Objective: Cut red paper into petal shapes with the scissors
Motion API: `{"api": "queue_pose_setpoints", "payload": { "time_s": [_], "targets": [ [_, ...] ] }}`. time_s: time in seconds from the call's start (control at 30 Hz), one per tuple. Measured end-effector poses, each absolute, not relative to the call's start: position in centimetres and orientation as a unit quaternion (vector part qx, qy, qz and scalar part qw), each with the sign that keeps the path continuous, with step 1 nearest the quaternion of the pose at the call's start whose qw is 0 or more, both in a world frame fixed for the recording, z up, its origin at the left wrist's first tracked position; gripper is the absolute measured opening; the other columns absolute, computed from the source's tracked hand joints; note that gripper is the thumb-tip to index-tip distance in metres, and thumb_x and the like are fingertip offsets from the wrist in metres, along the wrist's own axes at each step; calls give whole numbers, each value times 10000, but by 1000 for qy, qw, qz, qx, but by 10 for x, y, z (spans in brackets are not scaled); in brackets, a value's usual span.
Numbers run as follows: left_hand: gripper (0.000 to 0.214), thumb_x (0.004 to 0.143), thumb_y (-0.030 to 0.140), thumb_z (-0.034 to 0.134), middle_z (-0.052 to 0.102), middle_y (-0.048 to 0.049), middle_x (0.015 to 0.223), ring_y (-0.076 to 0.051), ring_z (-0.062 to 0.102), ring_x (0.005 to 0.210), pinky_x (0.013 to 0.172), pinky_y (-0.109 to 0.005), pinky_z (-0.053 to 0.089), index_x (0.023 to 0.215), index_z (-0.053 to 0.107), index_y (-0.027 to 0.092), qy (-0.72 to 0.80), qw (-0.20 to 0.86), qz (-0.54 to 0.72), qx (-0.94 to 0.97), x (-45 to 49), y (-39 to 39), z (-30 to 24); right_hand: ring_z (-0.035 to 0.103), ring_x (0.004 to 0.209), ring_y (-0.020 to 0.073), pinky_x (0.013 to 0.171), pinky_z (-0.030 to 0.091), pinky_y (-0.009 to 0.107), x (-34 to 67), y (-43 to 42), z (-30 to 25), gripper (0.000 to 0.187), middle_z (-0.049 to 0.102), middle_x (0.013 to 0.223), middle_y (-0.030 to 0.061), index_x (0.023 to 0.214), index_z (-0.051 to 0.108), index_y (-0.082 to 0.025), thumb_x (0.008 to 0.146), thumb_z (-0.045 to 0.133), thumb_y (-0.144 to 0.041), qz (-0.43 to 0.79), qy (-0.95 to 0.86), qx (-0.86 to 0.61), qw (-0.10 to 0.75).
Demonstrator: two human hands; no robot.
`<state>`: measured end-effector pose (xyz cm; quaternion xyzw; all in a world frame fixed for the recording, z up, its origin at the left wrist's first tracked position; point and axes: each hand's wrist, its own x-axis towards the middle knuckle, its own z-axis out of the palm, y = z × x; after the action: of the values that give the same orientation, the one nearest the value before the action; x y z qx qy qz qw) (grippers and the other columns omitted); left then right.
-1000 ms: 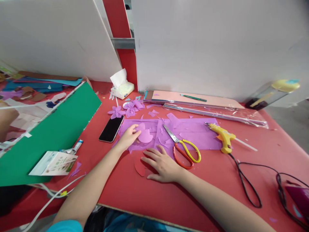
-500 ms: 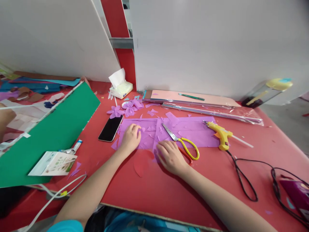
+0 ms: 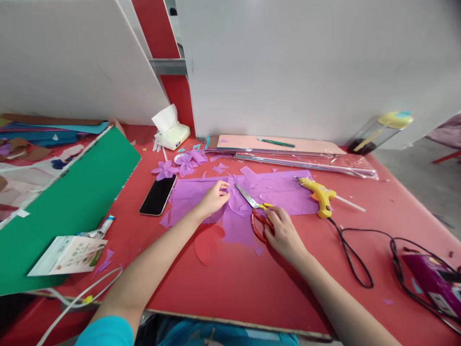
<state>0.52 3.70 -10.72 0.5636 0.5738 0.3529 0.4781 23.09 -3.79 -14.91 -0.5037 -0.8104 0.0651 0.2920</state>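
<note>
Now the right hand (image 3: 281,230) has come onto the handles of the scissors (image 3: 255,206), where half a second ago it lay just to their left, so the scissors seem to be the tool being taken up. The left hand (image 3: 216,196) has shifted rightward across the purple sheet (image 3: 288,204) and sits near the blade tip, which suggests both hands are gathering around the same spot.

Both forearms slant in from the near edge, converging over the middle of the red table (image 3: 230,293). The left hand reaches forward with bent fingers pointing right; whether its fingertips pinch a purple scrap or stand apart cannot be told. The right hand curls over the handles, thumb side toward the red loop; how firmly it grips is not clear. The scissors lie on the sheet, blades pointing away and leftward, among loose purple offcuts (image 3: 249,175). Nearer the person, just beside the sheet, rests a red cut-out (image 3: 205,247).
</note>
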Motion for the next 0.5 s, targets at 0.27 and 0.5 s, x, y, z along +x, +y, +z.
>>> {"api": "queue_pose_setpoints", "payload": {
  "time_s": [0.27,0.5],
  "targets": [
    [356,684,2,489,621,-29,885,-27,434,467,466,-151,361,986,595,156,572,492,350,555,10,38,-110,509,1076,293,850,482,452,234,-30,-149,345,536,1009,141,917,552,-166,675,393,21,46,-839,-471,271],
    [429,676,-11,470,583,17,622,-53,408,450,438,-151,348,1031,661,136,558,489,312,594,5,36,-106,538,940,287,755,478,424,235,-33,-149,311,563,879,114,790,563,-178,583,411,-2,5,-804,-522,285]
  ]
}}
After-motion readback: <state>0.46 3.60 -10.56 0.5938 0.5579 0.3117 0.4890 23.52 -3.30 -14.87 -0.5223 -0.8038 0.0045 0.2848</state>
